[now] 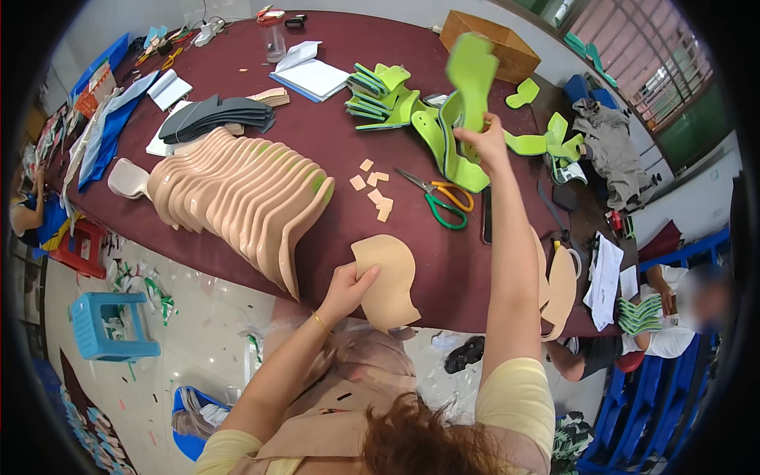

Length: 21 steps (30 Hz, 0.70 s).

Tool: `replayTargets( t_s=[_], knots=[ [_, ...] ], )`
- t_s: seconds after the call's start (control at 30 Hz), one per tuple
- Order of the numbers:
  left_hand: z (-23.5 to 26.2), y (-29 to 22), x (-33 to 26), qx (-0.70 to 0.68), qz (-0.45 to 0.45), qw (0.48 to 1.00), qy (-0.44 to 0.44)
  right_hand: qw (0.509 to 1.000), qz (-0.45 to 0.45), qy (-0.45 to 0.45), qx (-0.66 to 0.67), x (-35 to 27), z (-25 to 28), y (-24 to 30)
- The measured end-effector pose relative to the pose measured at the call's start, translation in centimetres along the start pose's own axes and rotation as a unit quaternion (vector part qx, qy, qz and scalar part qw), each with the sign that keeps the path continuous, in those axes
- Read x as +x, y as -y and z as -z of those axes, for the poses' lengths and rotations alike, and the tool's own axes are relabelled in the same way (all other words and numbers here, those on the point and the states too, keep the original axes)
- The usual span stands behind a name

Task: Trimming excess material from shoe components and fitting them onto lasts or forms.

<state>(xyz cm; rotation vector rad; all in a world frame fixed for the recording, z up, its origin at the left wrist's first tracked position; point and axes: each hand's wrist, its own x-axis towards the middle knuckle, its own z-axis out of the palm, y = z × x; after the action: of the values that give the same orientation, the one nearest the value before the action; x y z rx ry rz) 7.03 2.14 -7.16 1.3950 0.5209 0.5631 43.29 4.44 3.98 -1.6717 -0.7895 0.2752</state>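
My left hand (346,290) grips the edge of a flat beige curved piece (389,277) at the table's near edge, thumb on top. My right hand (485,146) reaches forward, closed on a bright green moulded piece (473,77) that is lifted and slightly blurred. Just under that hand lie more green moulded pieces (443,146) with dark edges. Scissors (434,198) with green and orange handles lie between my hands, next to several small beige scraps (375,190). On the left, a long row of nested beige moulded pieces (237,190) stretches over the table.
The maroon table (332,158) carries a stack of dark grey pieces (218,119), a notebook (310,77), green pieces (380,95), a wooden box (491,46) and a phone (486,215). A blue stool (113,326) stands on the floor at left. Another person (673,336) sits at right.
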Motion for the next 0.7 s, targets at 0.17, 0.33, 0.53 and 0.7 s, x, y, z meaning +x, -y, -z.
replayTargets(
  t_s=[0.17, 0.33, 0.53, 0.7],
  knots=[
    [0.2, 0.7, 0.0, -0.004, 0.009, 1.000, 0.006, 0.941, -0.018, -0.044, -0.335, -1.8, -2.6, -3.1],
    [0.5, 0.7, 0.0, -0.004, 0.013, 1.000, 0.014, 0.929, -0.002, -0.045, -0.366, -2.1, -3.4, -3.2],
    [0.5, 0.0, 0.2, -0.007, 0.005, 1.000, 0.015, 0.937, 0.040, -0.020, -0.345, -2.9, -4.1, -2.1],
    [0.3, 0.1, 0.1, -0.001, 0.013, 1.000, 0.024, 0.915, 0.129, -0.110, -0.365, -5.9, -4.5, -0.6]
  ],
)
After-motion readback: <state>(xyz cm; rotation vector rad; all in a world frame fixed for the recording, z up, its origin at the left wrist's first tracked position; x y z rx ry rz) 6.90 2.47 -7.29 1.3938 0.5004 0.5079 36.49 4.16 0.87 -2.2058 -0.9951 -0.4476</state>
